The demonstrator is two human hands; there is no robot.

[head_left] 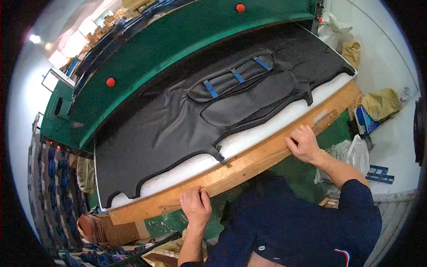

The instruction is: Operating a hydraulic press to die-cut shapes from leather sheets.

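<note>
A large black sheet (pixel 164 129) with a leather-like sheen lies on a white slab (pixel 267 133), its near edge cut in curves and notches. It looks like a dashboard cover. Blue strips (pixel 238 76) cross an elongated opening in it. Along the slab's near side runs a wooden board (pixel 240 165). My left hand (pixel 195 207) has its fingers curled on the board's near edge, left of the middle. Farther right, my right hand (pixel 304 144) is closed over the same board. Neither hand touches the black sheet. The fingertips of both hands are partly hidden.
A green machine beam (pixel 178 58) with red buttons (pixel 240 8) spans behind the sheet. At right are a tan sack (pixel 380 104), white plastic bags (pixel 351 155) and a blue rack-like piece (pixel 380 174). Stacked brown pieces (pixel 95 229) lie at lower left.
</note>
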